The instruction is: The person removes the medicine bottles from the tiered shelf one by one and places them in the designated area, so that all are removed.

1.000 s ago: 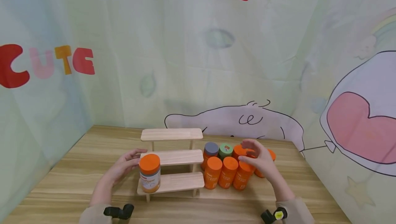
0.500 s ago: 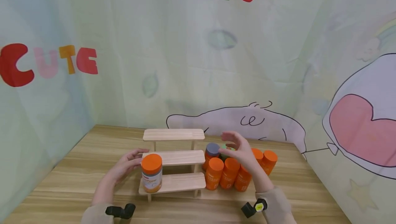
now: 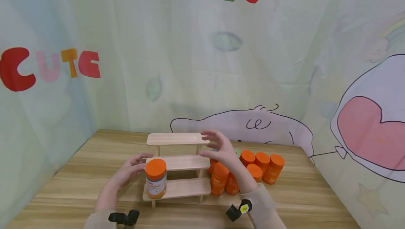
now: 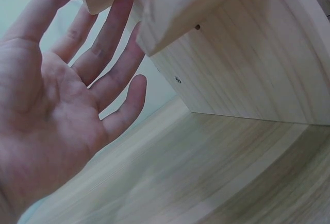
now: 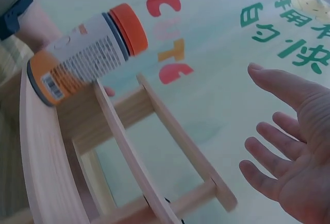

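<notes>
A three-tier wooden display stand (image 3: 190, 188) stands on the table. On the left end of its lowest tier sits an upright jar (image 3: 156, 183) with an orange lid and a white and orange label. My left hand (image 3: 128, 171) is at the stand's left side; in the left wrist view its loosely spread fingers (image 4: 105, 49) reach to the ends of the boards. My right hand (image 3: 221, 150) hovers near the right end of the upper tiers, holding nothing. In the right wrist view its fingers and thumb are spread apart, away from the wood.
Several orange bottles (image 3: 273, 169) stand grouped right of the stand, some partly hidden behind my right hand and forearm. A green lid (image 3: 237, 152) shows among them. Bare wooden table (image 3: 300, 193) lies to their right. A printed cloth backdrop (image 3: 183, 63) surrounds the table.
My right hand has moved left from above the orange bottles to the right end of the stand, carrying nothing. The left hand and the jar have stayed in place.
</notes>
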Available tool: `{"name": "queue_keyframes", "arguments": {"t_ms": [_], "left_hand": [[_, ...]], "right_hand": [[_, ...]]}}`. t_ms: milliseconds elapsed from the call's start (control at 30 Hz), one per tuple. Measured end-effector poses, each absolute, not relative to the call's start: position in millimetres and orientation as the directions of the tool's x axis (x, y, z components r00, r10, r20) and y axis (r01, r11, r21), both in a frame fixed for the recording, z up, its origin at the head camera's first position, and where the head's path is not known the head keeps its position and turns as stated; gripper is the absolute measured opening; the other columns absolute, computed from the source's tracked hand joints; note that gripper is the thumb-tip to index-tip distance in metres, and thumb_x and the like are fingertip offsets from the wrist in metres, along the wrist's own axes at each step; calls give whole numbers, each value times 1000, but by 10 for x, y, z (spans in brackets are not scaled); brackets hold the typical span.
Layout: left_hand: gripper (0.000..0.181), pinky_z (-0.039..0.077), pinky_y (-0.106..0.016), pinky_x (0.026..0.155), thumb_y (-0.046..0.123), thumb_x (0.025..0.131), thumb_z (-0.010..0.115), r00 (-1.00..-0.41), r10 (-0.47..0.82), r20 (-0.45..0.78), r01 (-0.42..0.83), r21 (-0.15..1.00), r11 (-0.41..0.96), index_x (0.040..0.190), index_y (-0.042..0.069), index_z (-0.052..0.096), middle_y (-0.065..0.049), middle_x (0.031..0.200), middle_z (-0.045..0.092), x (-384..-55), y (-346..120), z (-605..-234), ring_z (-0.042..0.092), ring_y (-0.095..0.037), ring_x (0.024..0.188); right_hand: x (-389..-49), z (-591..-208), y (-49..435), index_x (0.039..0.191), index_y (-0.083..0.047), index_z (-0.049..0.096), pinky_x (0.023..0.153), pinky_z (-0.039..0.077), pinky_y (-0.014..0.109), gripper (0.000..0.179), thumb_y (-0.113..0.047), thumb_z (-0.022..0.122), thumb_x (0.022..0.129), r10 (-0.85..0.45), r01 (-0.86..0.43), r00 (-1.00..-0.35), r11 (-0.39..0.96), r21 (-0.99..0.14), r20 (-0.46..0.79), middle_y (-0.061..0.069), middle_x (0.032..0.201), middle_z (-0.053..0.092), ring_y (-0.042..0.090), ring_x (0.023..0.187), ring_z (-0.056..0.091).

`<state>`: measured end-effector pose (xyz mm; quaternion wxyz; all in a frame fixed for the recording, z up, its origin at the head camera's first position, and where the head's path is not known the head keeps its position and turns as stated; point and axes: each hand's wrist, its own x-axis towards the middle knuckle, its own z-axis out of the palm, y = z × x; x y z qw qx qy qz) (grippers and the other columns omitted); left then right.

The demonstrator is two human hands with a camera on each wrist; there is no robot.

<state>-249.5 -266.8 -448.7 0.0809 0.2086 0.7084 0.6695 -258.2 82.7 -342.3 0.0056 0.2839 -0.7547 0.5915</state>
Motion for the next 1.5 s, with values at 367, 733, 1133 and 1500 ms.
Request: {"name": "queue_keyframes", "arguments": {"t_ms": [367,733,1133,1500], "left_hand": [[26,50,-19,87,14,101,48,-902,400,164,180,984,3,122,26,57,12,107,64,-2490,-2676,-4486,62,-4,99],[26,50,-19,89,14,100,49,-902,402,155,169,986,-1,123,23,57,10,108,63,-2486,-2666,-4483,62,-5,100],[26,49,-19,90,15,101,48,-899,411,149,165,986,3,120,30,58,11,110,63,-2497,-2669,-4495,61,-5,101],[29,49,-19,90,13,102,45,-878,440,188,197,980,-27,120,33,58,14,110,65,-2506,-2675,-4506,62,-4,102]], "right_hand": [[-2530,-3501,447,142,-10,45,105,44,45,69,-23,78,83,-527,-464,-774,93,-881,351,8,146,48,27,131,49],[-2419,-3624,214,143,-19,46,105,44,33,68,-21,79,83,-571,-414,-765,81,-907,298,0,145,51,18,130,51],[-2323,-3751,2,141,-15,47,100,46,28,69,-14,80,81,-620,-383,-740,71,-921,260,6,143,53,21,127,53],[-2223,-3883,-168,139,-6,49,96,48,25,68,-9,81,79,-596,-389,-751,53,-920,284,6,137,59,10,119,58]]}}
